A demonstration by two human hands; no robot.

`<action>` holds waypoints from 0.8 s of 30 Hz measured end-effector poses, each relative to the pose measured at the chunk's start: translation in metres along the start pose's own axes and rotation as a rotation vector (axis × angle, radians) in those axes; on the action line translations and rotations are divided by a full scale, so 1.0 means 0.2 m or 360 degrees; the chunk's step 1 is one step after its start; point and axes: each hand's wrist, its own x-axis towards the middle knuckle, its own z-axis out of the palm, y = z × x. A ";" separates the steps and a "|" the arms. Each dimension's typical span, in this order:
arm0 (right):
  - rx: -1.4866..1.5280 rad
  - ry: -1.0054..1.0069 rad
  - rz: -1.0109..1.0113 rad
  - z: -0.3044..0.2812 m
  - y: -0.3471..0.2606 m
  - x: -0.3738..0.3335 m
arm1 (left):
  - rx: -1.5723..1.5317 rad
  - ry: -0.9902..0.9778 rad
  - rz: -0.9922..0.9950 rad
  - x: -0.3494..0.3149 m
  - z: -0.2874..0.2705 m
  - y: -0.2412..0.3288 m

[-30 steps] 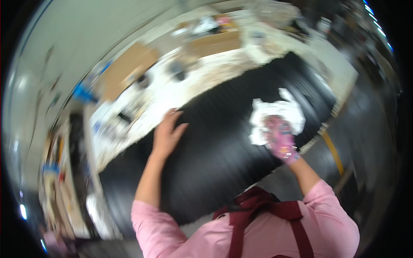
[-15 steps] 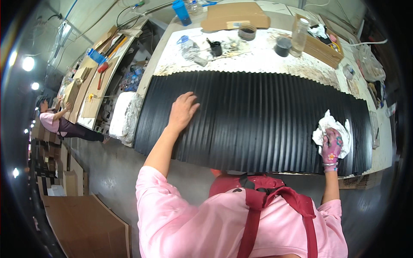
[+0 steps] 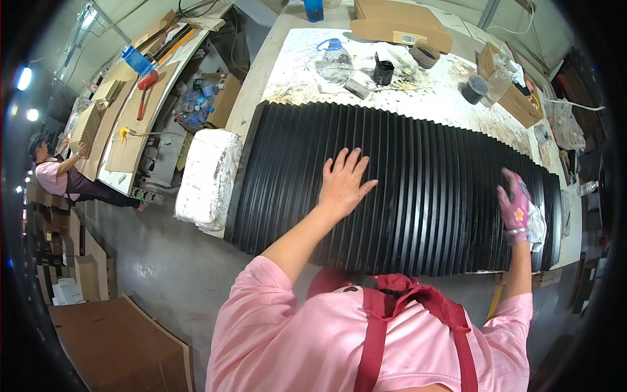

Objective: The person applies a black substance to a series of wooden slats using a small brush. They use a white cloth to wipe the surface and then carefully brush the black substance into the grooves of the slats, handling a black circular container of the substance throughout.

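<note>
A long black pleated piece [image 3: 366,189], ribbed like a bellows, lies across the near side of the table. My bare left hand [image 3: 343,186] rests on its ribs left of the middle, fingers spread and nothing held. Toward the right end is my right hand [image 3: 514,206], in a pink-purple flowered glove. Its fingers stretch out over the ribs, apart from each other. A crumpled white cloth [image 3: 537,228] lies on the pleats beside the right hand and wrist, partly hidden by them.
Behind the pleats stand a clear jug [image 3: 336,64], a black cup [image 3: 383,70], a dark-filled tub [image 3: 475,89] and a tape roll [image 3: 425,55]. Cardboard boxes [image 3: 522,108] sit farther back. A white wrapped block [image 3: 208,179] adjoins the left edge. Another person [image 3: 59,173] works at the far-left bench.
My right hand has let go of the white cloth and opened out beside it. My left hand has shifted right along the ribs and spread its fingers. The whole view has swung.
</note>
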 end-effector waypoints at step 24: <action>-0.0285 -0.0595 -0.0473 1.36 -1.11 1.40 | -0.0021 -0.0075 -0.0096 0.00 -0.04 -0.02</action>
